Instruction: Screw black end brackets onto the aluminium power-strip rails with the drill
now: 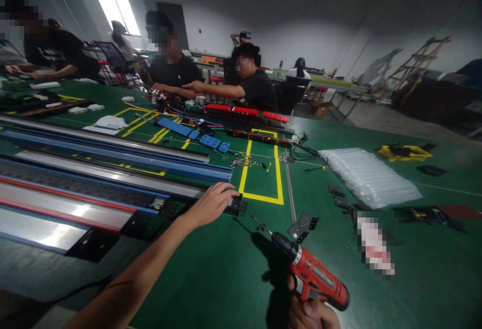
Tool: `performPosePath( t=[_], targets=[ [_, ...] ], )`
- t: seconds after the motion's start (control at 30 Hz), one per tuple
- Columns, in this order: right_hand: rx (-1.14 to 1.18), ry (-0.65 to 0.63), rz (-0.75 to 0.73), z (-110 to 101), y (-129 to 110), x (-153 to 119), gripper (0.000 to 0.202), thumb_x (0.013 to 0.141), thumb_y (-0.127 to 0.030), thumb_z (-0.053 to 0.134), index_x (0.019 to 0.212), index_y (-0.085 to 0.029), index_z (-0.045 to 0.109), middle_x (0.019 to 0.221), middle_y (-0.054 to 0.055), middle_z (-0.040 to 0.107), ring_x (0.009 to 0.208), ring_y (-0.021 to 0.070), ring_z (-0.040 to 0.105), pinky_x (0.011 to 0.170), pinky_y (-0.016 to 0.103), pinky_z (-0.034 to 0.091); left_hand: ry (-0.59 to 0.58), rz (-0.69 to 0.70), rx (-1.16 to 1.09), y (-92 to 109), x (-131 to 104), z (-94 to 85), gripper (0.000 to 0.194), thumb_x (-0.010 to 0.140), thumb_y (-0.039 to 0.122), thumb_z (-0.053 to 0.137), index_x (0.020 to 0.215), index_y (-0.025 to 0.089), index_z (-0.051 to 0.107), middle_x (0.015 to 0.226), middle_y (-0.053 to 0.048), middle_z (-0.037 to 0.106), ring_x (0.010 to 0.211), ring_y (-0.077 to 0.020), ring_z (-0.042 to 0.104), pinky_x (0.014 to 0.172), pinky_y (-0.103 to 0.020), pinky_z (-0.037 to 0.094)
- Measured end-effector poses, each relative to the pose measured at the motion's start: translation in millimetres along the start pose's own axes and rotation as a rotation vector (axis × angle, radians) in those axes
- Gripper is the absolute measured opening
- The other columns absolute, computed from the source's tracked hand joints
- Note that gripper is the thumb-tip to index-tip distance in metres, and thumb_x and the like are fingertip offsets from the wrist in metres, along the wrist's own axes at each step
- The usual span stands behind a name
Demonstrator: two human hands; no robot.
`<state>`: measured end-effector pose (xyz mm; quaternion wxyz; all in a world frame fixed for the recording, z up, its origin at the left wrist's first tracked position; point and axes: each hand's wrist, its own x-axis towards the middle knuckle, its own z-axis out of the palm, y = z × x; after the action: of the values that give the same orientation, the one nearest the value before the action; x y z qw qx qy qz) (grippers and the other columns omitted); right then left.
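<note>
My right hand (311, 314) is wrapped round the handle of a red and black cordless drill (318, 273). The drill's long bit points up and left, over a few small dark screws (260, 227) on the tabletop. My left hand (214, 202) is closed over the black end of a long silver metal rail (150, 172), its fingers across the top and its underside hidden. Right of the bit lie black hole-punched brackets (303, 226). Beside the left forearm are more long rails with black end plates (92, 243).
The green table (211, 273) carries yellow tape outlines (280, 183), blue plastic strips (175, 127), red strips (244, 112), loose small hardware (243, 161), black cables (307, 153) and a clear air-cushion wrap (371, 176). Across the table, co-workers (259, 85) handle wiring.
</note>
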<state>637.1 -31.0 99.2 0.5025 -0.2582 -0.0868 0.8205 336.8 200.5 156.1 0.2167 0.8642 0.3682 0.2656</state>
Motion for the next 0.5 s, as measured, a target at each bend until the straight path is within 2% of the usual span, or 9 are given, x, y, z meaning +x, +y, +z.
performPosePath(
  t=[0.13, 0.23, 0.33, 0.5],
  targets=[
    [-0.017, 0.033, -0.006, 0.3, -5.9, 10.1, 0.030, 0.073, -0.022, 0.065, 0.102, -0.014, 0.065, 0.043, -0.013, 0.034, 0.036, 0.0062, 0.020, 0.045, 0.025, 0.040, -0.256, 0.140, 0.134, -8.3, 13.9, 9.3, 0.047, 0.089, 0.024, 0.055, 0.136, 0.031, 0.055, 0.144, -0.009, 0.048, 0.134, -0.0301, 0.042, 0.111, -0.048, 0.030],
    [-0.003, 0.045, 0.032, 1.9, -8.5, 16.7, 0.030, 0.073, -0.019, 0.062, 0.102, -0.013, 0.067, 0.044, -0.012, 0.038, 0.036, 0.0062, 0.023, 0.045, 0.025, 0.041, -0.382, 0.190, 0.200, -18.1, 18.1, 9.6, 0.067, 0.077, 0.035, 0.073, 0.140, 0.031, 0.050, 0.147, -0.011, 0.044, 0.132, -0.0351, 0.042, 0.110, -0.049, 0.030],
    [0.012, 0.081, 0.051, 5.7, -11.5, 21.1, 0.030, 0.071, -0.016, 0.061, 0.099, -0.011, 0.069, 0.045, -0.010, 0.041, 0.037, 0.0061, 0.025, 0.044, 0.025, 0.042, -0.435, 0.232, 0.296, -26.8, 21.1, 9.4, 0.069, 0.078, 0.044, 0.075, 0.140, 0.031, 0.048, 0.143, -0.012, 0.046, 0.126, -0.0349, 0.047, 0.103, -0.045, 0.036],
    [0.002, 0.132, 0.078, 12.0, -21.2, 28.7, 0.029, 0.068, -0.015, 0.063, 0.095, -0.010, 0.070, 0.044, -0.009, 0.042, 0.037, 0.0067, 0.027, 0.044, 0.026, 0.043, -0.417, 0.301, 0.408, -32.3, 24.4, 14.8, 0.058, 0.084, 0.047, 0.071, 0.135, 0.029, 0.051, 0.134, -0.013, 0.051, 0.116, -0.0329, 0.053, 0.094, -0.042, 0.040]
  ],
)
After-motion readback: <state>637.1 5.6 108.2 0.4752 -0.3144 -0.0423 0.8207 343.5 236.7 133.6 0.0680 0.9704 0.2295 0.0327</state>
